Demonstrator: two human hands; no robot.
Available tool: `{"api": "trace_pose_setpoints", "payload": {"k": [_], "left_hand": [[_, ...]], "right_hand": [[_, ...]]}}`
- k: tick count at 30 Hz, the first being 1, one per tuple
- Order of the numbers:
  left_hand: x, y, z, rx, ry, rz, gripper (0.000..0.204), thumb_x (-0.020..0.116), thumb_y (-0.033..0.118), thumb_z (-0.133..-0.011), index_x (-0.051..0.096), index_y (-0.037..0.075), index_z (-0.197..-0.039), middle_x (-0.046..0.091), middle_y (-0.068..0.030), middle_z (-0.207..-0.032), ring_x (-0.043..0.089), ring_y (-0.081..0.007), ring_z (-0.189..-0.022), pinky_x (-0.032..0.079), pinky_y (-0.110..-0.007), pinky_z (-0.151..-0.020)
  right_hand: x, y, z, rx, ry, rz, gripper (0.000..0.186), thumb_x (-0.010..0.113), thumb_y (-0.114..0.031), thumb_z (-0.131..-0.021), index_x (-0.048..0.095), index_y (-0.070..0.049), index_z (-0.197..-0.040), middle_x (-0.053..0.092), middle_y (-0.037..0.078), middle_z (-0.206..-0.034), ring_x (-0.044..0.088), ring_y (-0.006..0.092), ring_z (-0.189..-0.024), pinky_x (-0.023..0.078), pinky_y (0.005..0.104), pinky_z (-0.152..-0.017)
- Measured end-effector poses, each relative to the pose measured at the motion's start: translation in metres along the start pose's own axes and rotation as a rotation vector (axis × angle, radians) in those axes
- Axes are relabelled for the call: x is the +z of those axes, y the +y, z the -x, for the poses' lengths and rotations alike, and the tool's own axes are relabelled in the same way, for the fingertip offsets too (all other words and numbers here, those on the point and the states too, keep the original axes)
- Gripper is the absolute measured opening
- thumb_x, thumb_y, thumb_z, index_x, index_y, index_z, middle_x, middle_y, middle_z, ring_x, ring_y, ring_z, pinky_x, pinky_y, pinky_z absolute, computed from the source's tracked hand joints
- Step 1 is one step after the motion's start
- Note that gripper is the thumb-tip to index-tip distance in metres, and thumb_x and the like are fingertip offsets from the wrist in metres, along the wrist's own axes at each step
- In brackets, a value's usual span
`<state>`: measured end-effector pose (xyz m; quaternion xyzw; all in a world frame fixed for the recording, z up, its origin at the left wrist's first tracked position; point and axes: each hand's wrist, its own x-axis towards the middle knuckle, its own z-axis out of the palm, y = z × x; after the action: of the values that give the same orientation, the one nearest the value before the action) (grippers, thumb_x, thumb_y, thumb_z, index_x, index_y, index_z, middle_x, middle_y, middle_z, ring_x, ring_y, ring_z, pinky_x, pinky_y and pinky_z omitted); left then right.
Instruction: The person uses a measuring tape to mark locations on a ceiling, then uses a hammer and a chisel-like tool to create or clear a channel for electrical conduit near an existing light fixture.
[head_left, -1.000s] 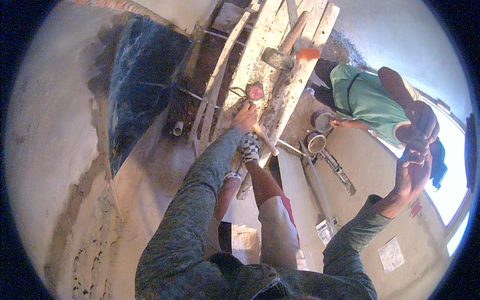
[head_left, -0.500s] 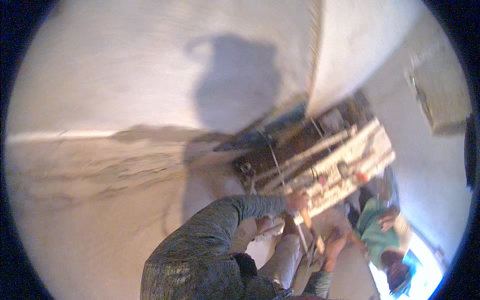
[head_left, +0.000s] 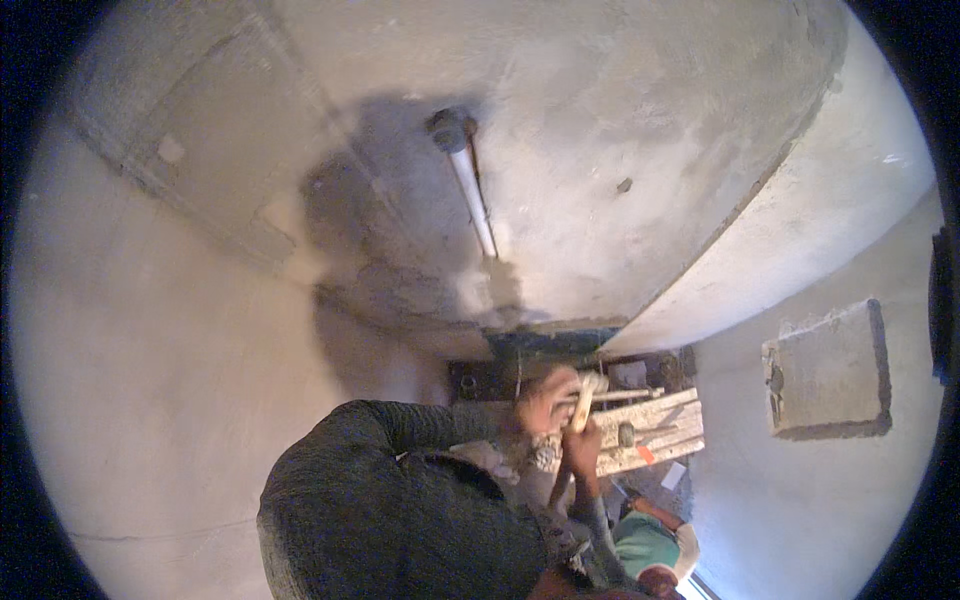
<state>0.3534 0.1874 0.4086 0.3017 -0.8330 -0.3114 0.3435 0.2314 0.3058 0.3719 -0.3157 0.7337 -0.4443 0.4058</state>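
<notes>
View has swung up to the plastered ceiling. Left hand [head_left: 546, 402] and right hand [head_left: 580, 447] both closed on a pale wooden handle [head_left: 585, 398], long axis upright, above the plank platform [head_left: 660, 432].

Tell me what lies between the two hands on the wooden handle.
Head view: a short bare stretch of the pale wooden handle lies between the left hand above and the right hand below; nothing else shows there.

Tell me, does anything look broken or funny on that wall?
Yes. A rough rectangular hole is cut into the plaster on the right, its edges chipped. A pale pipe pokes out of the grey surface above the hands, ringed by a darker patch.
</notes>
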Motion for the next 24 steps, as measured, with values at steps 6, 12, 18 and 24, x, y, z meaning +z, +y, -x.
{"api": "trace_pose_setpoints", "payload": {"k": [6,12,18,24], "left_hand": [[-0.052,0.031,-0.043,-0.525,0.094,0.461,0.039,0.067,0.014,-0.087,0.056,0.003,-0.123,0.06,-0.0109,-0.114,0.059,-0.0231,-0.105,0.051,-0.038,-0.082],[-0.116,0.019,-0.049,-0.741,-0.098,1.201,0.028,0.059,0.021,-0.096,0.059,0.002,-0.117,0.061,-0.0025,-0.115,0.058,-0.0169,-0.106,0.051,-0.034,-0.084],[-0.189,-0.01,-0.077,-0.607,0.31,1.408,0.025,0.057,0.028,-0.097,0.052,0.011,-0.115,0.065,-0.0085,-0.098,0.067,-0.0223,-0.089,0.058,-0.04,-0.073],[-0.282,0.026,-0.158,-0.565,0.461,0.969,0.029,0.052,0.024,-0.099,0.049,0.005,-0.121,0.062,-0.007,-0.085,0.067,-0.0198,-0.07,0.059,-0.035,-0.059]], "right_hand": [[0.018,-0.149,-0.021,-0.1,-0.039,-0.431,0.007,0.059,-0.007,-0.083,0.053,-0.007,-0.081,0.051,-0.002,-0.064,0.046,0.0066,-0.055,0.036,0.0252,-0.047],[0.037,-0.223,-0.005,-0.111,-0.153,-0.428,0.008,0.059,-0.008,-0.084,0.06,-0.004,-0.091,0.061,0.002,-0.07,0.052,0.0084,-0.053,0.042,0.0241,-0.046],[0.058,-0.24,-0.024,-0.441,0.037,-0.211,0.011,0.064,-0.009,-0.082,0.059,-0.004,-0.09,0.062,0.005,-0.073,0.057,0.0094,-0.059,0.046,0.0256,-0.05],[0.057,-0.349,-0.038,-0.584,0.119,-0.296,0.02,0.069,-0.013,-0.085,0.054,-0.004,-0.094,0.062,0.006,-0.072,0.061,0.0129,-0.058,0.05,0.0281,-0.051]]}}
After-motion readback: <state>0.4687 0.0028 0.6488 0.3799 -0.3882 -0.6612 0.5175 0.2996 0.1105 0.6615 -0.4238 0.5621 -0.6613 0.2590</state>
